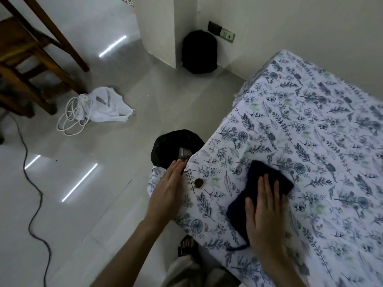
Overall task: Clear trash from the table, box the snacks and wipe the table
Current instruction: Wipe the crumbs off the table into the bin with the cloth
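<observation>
The table (pixel 310 141) wears a white cloth printed with blue leaves. My right hand (pixel 264 212) lies flat, palm down, pressing a dark navy rag (pixel 257 183) onto the cloth near the front edge. A small brown crumb (pixel 199 182) sits on the cloth left of the rag. My left hand (pixel 169 187) is held flat with fingers together, upright along the table's left edge, just left of the crumb. Below that edge stands a bin with a black liner (pixel 165 146) on the floor, a metal can (pixel 182 152) visible inside it.
A black backpack (pixel 199 51) leans in the wall corner. On the floor lie a white plastic bag (pixel 107 105), a coiled white cord (pixel 71 116) and a black cable (pixel 33 193). Wooden chair legs (pixel 31 59) stand at upper left. My sandalled foot (pixel 186 244) is under the table edge.
</observation>
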A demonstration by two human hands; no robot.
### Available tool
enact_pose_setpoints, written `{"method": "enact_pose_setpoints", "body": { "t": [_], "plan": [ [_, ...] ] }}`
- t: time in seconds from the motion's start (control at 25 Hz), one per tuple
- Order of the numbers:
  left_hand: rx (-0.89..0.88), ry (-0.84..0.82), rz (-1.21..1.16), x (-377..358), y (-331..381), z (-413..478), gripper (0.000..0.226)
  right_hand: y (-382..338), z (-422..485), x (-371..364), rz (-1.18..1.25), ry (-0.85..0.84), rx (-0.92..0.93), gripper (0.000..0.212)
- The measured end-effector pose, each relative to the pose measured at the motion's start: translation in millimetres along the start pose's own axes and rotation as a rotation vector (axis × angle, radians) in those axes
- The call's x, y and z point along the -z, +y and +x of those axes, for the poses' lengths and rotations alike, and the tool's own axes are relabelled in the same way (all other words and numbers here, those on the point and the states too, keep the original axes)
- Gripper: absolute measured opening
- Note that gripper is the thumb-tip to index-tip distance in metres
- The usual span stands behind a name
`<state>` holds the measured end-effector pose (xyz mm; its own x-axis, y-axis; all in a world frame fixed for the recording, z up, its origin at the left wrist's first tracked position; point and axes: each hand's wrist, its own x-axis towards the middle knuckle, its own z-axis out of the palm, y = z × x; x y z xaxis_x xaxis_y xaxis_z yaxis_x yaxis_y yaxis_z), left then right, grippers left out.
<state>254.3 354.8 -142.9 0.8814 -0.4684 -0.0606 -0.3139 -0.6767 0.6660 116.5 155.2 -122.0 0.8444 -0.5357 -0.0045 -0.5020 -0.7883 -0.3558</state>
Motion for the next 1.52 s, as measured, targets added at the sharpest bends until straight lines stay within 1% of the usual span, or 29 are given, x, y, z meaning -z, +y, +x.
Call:
{"method": "enact_pose_setpoints", "body": {
  "t": [0.12,0.24,0.44,0.56,0.68,0.76,0.84,0.92,1.04,1.12,1.24,1.32,1.4,1.52],
  "plan": [
    [0.066,0.01,-0.034,-2,-5,-8,0.048,-36,-49,-15,0.015,-0.024,-0.046,0.064],
    [0.101,0.012,-0.05,-2,-2,-7,0.046,-75,-55,-34,-0.028,-0.047,-0.076,0.066],
    [0.098,0.023,-0.114,1,2,-8,0.049,-116,12,-46,-0.076,0.012,-0.163,0.064],
    [0.08,0.048,-0.133,0,1,-6,0.047,-127,68,-54,-0.083,0.031,-0.071,0.061],
    [0.049,0.055,-0.126,-2,-1,-7,0.045,-125,108,-55,-0.088,-0.005,0.077,0.062],
    [0.044,0.037,-0.107,-3,-4,-7,0.046,-114,111,-50,-0.103,-0.021,0.142,0.063],
    [0.033,0.022,-0.068,-4,-6,-7,0.046,-93,97,-39,-0.103,-0.015,0.151,0.062],
    [0.012,0.003,0.004,-2,-4,-5,0.046,-60,72,-24,-0.077,-0.021,0.104,0.063],
    [-0.092,-0.007,0.209,-4,4,0,0.052,1,21,2,-0.073,-0.044,0.017,0.065],
    [-0.2,-0.019,0.282,-12,21,5,0.053,39,-17,21,-0.095,-0.053,-0.056,0.066],
    [-0.374,-0.119,0.321,-42,65,6,0.051,75,-68,39,-0.11,-0.051,-0.217,0.067],
    [-0.516,-0.2,0.347,-70,98,-2,0.049,85,-88,43,-0.096,-0.034,-0.293,0.068],
    [-0.648,-0.261,0.396,-96,124,-12,0.049,86,-96,45,-0.089,-0.024,-0.295,0.071],
    [-0.744,-0.335,0.409,-127,162,-25,0.052,98,-103,48,-0.135,-0.037,-0.255,0.074]
  ]
}}
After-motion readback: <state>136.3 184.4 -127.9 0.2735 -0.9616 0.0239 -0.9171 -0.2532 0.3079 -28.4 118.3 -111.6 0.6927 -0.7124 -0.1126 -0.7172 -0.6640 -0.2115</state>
